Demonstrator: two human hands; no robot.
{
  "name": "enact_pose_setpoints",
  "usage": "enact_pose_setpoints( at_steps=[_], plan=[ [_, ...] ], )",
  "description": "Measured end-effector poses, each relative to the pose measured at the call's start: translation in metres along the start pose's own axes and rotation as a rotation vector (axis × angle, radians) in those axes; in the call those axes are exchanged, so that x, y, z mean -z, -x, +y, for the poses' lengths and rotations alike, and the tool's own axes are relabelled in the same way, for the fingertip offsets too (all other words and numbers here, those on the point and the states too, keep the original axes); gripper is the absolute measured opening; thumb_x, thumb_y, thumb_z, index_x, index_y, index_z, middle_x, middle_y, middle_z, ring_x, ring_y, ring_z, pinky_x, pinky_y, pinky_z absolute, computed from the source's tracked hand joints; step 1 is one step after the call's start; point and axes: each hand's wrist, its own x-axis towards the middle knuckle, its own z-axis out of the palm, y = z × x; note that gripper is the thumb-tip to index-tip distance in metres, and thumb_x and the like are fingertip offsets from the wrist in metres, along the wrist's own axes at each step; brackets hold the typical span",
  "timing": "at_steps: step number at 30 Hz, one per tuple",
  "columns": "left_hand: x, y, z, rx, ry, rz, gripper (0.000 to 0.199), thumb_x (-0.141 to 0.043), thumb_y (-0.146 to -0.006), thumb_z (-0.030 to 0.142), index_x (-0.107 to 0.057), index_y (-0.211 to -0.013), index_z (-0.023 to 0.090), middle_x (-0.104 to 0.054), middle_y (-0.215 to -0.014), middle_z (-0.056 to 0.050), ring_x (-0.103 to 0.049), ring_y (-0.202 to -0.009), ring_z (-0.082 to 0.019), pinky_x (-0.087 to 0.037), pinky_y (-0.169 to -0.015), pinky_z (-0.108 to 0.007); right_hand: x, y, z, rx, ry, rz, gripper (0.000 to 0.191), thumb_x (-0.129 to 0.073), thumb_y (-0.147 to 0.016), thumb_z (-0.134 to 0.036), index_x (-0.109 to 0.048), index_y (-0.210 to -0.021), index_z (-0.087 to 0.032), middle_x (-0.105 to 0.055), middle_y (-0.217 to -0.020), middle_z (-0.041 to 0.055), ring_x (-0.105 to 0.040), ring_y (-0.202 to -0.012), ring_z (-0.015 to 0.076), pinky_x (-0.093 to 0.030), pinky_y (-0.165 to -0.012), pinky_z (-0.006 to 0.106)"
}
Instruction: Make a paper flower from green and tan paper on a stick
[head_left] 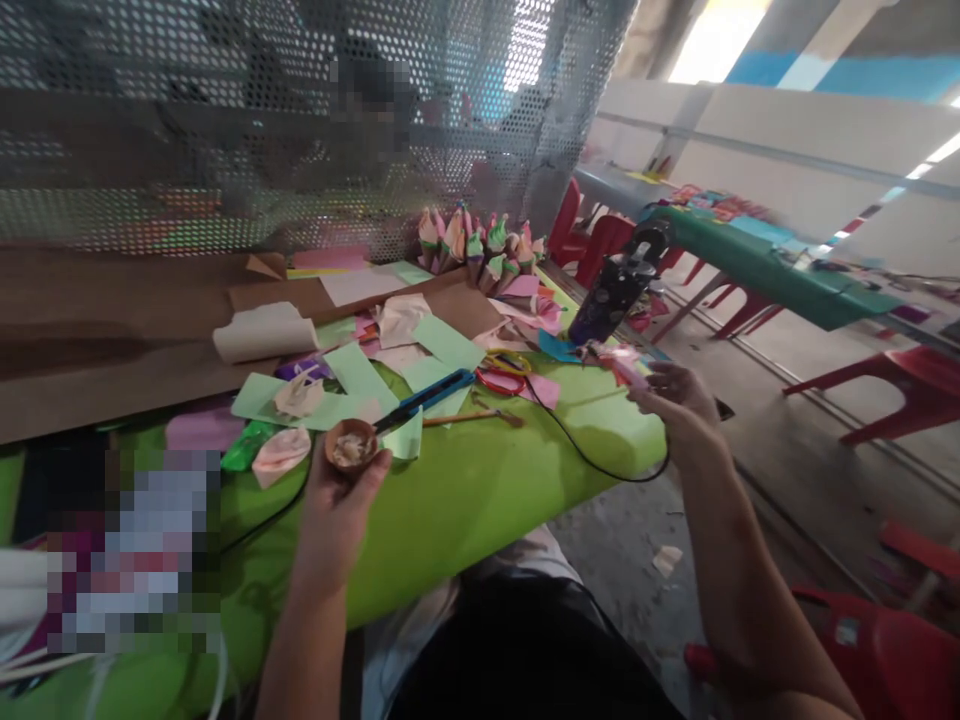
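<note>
Centre-left, the left hand point(339, 505) is holding a brown cup point(349, 428), fingers curled; centre-right, the right hand point(685, 402) is seemingly selecting pinkish material point(627, 364), pinch unclear, probably needing a firm grasp next.

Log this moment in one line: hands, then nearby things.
left hand: holding brown cup-like piece | right hand: by pink wrapping, grip unclear | green table: blue cutter, dark bottle

black top point(525, 655); bare forearms point(319, 590)
</note>
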Motion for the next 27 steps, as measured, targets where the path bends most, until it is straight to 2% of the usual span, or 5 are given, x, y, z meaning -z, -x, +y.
enact_pose_setpoints(
  at_steps=[3,6,14,19,27],
  plan=[
    [-0.003,0.004,0.003,0.024,0.050,-0.029,0.041,-0.084,-0.061,0.037,-0.062,-0.091,0.020,-0.064,-0.083,0.001,-0.059,-0.078,-0.014,-0.049,-0.075,-0.025,-0.013,0.009,-0.012,-0.009,-0.278,-0.098,0.049,-0.084,-0.062,-0.027,-0.060,-0.104,-0.027,-0.065,-0.085,0.0029,-0.061,-0.065,0.0164,-0.047,-0.053,0.029],
    [-0.006,0.008,0.005,0.051,0.074,-0.043,0.038,-0.083,-0.062,0.033,-0.063,-0.091,0.019,-0.063,-0.080,0.002,-0.057,-0.076,-0.013,-0.048,-0.074,-0.024,-0.036,0.020,-0.024,-0.153,-0.388,-0.421,0.021,-0.069,-0.074,-0.036,-0.067,-0.090,-0.022,-0.062,-0.070,0.0068,-0.057,-0.057,0.0200,-0.038,-0.045,0.033],
    [-0.009,0.009,0.001,0.105,0.149,-0.039,0.042,-0.084,-0.059,0.032,-0.061,-0.092,0.019,-0.063,-0.086,0.002,-0.056,-0.080,-0.013,-0.049,-0.077,-0.025,-0.095,0.043,-0.064,-0.096,-0.386,-0.656,0.020,-0.078,-0.065,-0.040,-0.066,-0.070,-0.025,-0.064,-0.063,0.0058,-0.057,-0.055,0.0217,-0.044,-0.050,0.035],
    [-0.009,0.007,-0.006,0.122,0.178,-0.065,0.050,-0.085,-0.058,0.034,-0.060,-0.098,0.019,-0.063,-0.089,0.001,-0.055,-0.080,-0.013,-0.048,-0.074,-0.024,-0.124,0.062,-0.083,0.084,-0.255,-0.841,0.043,-0.077,-0.070,-0.061,-0.073,-0.085,-0.020,-0.069,-0.072,0.0074,-0.060,-0.059,0.0200,-0.047,-0.048,0.031],
    [-0.009,0.007,-0.008,0.085,0.168,-0.089,0.049,-0.087,-0.060,0.042,-0.059,-0.093,0.019,-0.059,-0.082,0.002,-0.051,-0.074,-0.011,-0.044,-0.066,-0.021,-0.136,0.074,-0.097,0.472,-0.060,-0.953,0.037,-0.064,-0.088,-0.058,-0.070,-0.087,-0.021,-0.065,-0.073,0.0035,-0.055,-0.057,0.0162,-0.049,-0.050,0.029]
  ],
)
